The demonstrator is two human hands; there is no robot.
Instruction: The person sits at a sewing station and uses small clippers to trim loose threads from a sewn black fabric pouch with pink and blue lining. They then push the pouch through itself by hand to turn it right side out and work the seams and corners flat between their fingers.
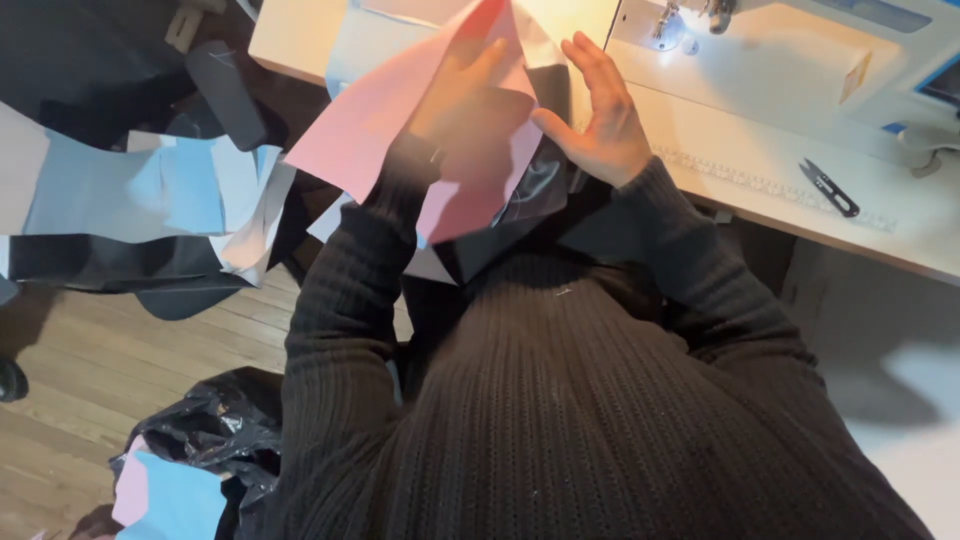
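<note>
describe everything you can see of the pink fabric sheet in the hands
The pink fabric sheet is a thin, flat, matte piece with straight cut edges and a pointed corner, held up tilted above the lap before the white sewing table. The left hand, blurred, grips it near the middle and partly covers it; the right hand, fingers spread, is at its right edge. Dark shiny fabric lies beneath it.

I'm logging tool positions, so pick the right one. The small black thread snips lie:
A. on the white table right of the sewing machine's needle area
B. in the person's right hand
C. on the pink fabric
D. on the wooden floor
A: the thread snips lie on the white table, apart from the right hand and the pink fabric.
</note>
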